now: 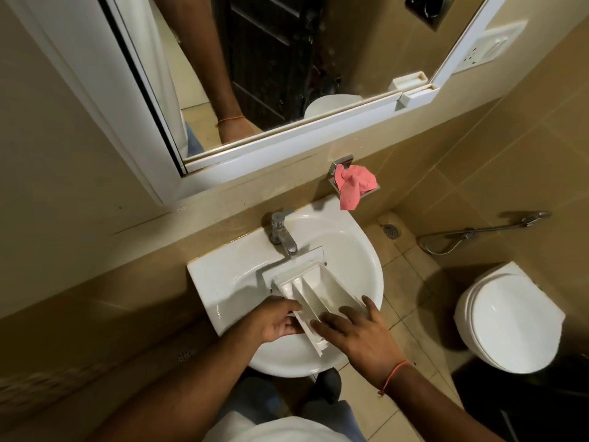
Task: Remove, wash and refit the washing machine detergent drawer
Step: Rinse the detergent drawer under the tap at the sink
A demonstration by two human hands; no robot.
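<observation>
I see a glossy white ceramic basin (223,282), smooth and catching glints. Over it lies the detergent drawer (306,288), off-white plastic with a duller, matt sheen. Behind the basin the tap (282,232) is polished metal. Up right of the basin a pink cloth (352,183) looks soft and crumpled. The wall tiles (478,154) around the basin look smooth beige.

White drawer (310,290), pink cloth (352,183)

Both forearms are reaching forward, the left hand (276,320) curling in a closed grip while the right hand (357,334) is lying flat, fingers spread.
</observation>
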